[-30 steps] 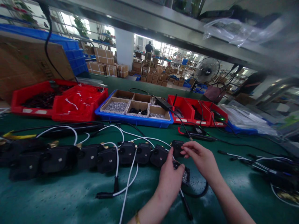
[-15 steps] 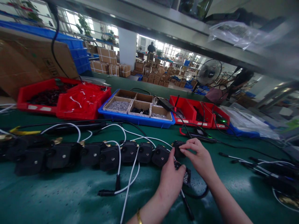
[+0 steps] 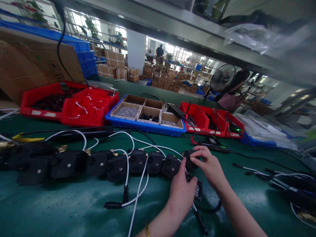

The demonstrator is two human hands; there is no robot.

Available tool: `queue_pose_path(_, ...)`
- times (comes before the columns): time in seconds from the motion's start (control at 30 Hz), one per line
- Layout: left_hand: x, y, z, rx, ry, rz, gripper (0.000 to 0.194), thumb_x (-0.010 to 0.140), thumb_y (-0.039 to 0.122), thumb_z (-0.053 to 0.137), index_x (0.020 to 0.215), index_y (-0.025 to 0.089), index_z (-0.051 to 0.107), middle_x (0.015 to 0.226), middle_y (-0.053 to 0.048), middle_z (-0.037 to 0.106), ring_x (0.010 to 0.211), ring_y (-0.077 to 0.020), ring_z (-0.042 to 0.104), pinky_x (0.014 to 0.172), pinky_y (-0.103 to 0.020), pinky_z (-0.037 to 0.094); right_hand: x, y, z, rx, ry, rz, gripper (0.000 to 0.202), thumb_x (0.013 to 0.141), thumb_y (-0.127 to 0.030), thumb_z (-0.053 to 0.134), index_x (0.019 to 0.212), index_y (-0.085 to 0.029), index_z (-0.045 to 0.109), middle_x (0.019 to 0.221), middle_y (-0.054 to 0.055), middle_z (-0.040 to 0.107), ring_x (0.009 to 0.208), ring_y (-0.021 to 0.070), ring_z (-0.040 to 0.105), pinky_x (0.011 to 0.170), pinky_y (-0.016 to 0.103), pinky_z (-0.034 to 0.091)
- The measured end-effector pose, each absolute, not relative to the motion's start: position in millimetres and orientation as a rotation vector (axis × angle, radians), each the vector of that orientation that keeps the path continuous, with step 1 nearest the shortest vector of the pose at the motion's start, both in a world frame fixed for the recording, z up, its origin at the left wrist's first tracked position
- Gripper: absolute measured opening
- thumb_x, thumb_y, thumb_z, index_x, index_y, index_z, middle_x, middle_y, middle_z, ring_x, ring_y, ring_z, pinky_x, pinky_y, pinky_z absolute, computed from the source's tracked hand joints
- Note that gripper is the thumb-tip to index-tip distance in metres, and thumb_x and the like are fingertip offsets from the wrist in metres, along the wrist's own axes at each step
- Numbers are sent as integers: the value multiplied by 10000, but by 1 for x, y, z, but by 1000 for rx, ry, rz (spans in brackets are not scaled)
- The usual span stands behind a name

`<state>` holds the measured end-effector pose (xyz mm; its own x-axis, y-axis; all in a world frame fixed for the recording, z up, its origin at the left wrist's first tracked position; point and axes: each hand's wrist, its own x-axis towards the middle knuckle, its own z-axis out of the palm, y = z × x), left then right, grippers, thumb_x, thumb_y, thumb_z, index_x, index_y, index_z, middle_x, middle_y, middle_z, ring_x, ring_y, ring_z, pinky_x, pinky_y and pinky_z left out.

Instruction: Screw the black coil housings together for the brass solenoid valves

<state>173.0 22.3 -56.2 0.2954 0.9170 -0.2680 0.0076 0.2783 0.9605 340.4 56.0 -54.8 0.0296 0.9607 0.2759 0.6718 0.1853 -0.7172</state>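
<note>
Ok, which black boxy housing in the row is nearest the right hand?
The rightmost black boxy housing: the right hand has its fingertips at it, while the other housings in the row stand farther to the left.

Motor-like housings (image 3: 113,172), left to centre: black; fittings (image 3: 63,148): brass-coloured. Cables (image 3: 127,171), lower centre: white — plug connectors (image 3: 113,205) black. Worktop (image 3: 74,210), lower frame: green, dark-speckled. Parts bins (image 3: 79,120), middle left and right of centre: red. Divided tray (image 3: 148,127), centre: blue — cardboard compartments (image 3: 153,103) brown.
</note>
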Motion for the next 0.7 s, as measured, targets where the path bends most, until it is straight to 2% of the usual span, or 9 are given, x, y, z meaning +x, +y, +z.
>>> queue_pose_path(0.17,173,22,-59,1113,1078,813,784,827,179,614,1575,194,378,1512,-104,548,1394,-262,506,1180,-368,358,340,58,-56,-1531,-1646,561,259,951,-380,694,1093,-165,665,1269,86,626,1187,258,596,1022,500,508)
queue_pose_path(0.33,171,23,-52,1133,1068,813,762,830,158,593,1565,165,392,1520,-96,541,1417,-241,485,1206,-341,322,336,58,-52,-1569,-1586,626,298,972,-393,668,1158,-162,641,1190,77,647,1033,219,651,889,425,576)
queue_pose_path(0.5,171,22,-51,1148,1059,806,757,835,161,587,1565,161,388,1494,-107,563,1381,-253,518,1184,-359,359,330,58,-50,-1604,-1573,598,318,980,-409,656,1185,-167,637,1196,80,648,1030,218,653,889,425,576)
queue_pose_path(0.6,172,19,-52,1141,1095,777,696,891,225,567,1558,126,391,1511,-141,540,1396,-267,501,1188,-373,352,332,50,-41,-1612,-1549,534,340,981,-433,643,1190,-166,628,1208,84,643,1060,229,641,923,446,552)
queue_pose_path(0.7,170,14,-50,1103,1096,765,600,995,370,457,1541,124,416,1542,-145,504,1442,-258,448,1219,-385,306,334,29,-21,-1639,-1555,453,296,983,-454,613,1146,-208,638,1146,61,654,1032,231,623,905,419,515)
